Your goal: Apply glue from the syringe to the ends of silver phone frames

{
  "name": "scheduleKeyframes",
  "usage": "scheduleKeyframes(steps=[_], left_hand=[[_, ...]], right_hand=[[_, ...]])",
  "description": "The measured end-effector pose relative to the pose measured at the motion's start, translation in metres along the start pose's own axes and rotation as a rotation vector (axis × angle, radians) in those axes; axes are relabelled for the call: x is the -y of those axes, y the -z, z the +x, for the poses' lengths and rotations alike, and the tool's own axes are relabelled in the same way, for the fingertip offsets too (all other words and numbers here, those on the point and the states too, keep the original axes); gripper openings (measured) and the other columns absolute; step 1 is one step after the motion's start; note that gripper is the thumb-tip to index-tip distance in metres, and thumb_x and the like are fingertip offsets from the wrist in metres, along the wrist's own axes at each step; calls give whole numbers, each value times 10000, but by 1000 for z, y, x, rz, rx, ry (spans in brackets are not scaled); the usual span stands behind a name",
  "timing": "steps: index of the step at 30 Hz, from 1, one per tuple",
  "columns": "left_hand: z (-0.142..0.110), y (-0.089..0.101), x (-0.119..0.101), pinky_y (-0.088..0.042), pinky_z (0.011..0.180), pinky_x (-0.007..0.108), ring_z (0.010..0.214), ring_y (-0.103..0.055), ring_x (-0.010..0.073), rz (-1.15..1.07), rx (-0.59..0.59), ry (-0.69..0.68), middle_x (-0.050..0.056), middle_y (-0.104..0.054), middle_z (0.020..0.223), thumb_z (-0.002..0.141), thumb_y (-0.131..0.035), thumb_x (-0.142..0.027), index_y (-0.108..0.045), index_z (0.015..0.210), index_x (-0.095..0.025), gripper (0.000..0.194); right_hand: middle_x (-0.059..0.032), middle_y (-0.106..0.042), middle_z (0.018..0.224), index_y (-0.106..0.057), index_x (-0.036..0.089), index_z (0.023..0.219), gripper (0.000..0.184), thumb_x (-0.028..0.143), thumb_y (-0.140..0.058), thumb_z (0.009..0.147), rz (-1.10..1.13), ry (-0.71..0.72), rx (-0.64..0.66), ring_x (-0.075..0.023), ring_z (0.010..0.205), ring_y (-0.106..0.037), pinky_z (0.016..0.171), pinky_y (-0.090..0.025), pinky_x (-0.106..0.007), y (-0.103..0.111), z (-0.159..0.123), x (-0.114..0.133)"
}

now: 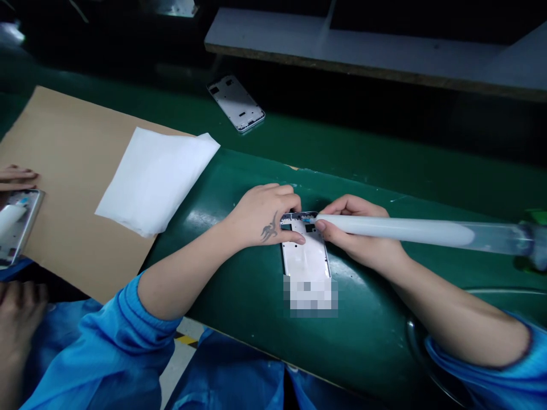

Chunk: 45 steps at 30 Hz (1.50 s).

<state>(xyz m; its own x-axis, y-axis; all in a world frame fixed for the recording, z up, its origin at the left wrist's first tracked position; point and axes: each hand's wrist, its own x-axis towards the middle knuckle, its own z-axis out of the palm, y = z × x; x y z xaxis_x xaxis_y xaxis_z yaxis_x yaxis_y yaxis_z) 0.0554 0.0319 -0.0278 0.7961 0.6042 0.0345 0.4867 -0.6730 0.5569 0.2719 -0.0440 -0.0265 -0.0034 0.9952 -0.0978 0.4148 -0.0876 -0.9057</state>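
A silver phone frame (pixel 305 256) lies flat on the green belt (pixel 384 171) in front of me. My left hand (pixel 265 215) grips its top left corner, fingers curled over the edge and thumb pressed on its face. My right hand (pixel 356 230) is closed round a long white dispensing syringe (pixel 410 230). The syringe tip touches the top edge of the frame. The tube runs off to the right, its far part clear.
A second phone frame (pixel 236 103) lies further up the belt. A white sheet (pixel 156 176) rests on a brown cardboard board (pixel 64 165) at the left. Another person's hands (pixel 17 176) hold a phone frame (pixel 19 228) at the far left edge. A grey shelf (pixel 342 48) runs behind.
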Motion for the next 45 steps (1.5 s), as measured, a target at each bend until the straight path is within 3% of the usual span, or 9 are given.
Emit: scheduleKeyframes(steps=[8, 32, 39, 45], left_hand=[[1, 1, -1, -400, 705, 308, 819, -605, 198, 18, 9, 12, 28, -674, 911, 715, -750, -776, -712, 968, -185, 643], [0, 1, -2, -420, 714, 308, 819, -615, 199, 28, -3, -4, 18, -668, 908, 716, -788, -729, -710, 975, -184, 608], [1, 0, 0, -421, 712, 311, 811, -616, 194, 33, -1, -3, 13, -667, 897, 721, -760, -761, -702, 966, -192, 622], [1, -1, 1, -400, 708, 319, 809, -612, 201, 30, -6, -8, 39, -675, 903, 823, -603, -810, -693, 966, -191, 641]], right_hand=[[-45, -719, 726, -649, 247, 777, 268, 442, -832, 752, 11, 3, -7, -178, 570, -605, 501, -447, -299, 0, 1, -1], [-42, -731, 734, -673, 226, 812, 240, 410, -824, 787, -5, 48, -46, -175, 588, -648, 514, -482, -285, -2, 1, -3], [-40, -727, 740, -666, 215, 830, 249, 412, -812, 789, 9, 50, -28, -165, 588, -636, 519, -473, -276, -3, 3, -3], [-33, -722, 744, -684, 217, 849, 253, 421, -812, 771, -53, 75, -8, -160, 602, -630, 527, -451, -270, -3, 4, -2]])
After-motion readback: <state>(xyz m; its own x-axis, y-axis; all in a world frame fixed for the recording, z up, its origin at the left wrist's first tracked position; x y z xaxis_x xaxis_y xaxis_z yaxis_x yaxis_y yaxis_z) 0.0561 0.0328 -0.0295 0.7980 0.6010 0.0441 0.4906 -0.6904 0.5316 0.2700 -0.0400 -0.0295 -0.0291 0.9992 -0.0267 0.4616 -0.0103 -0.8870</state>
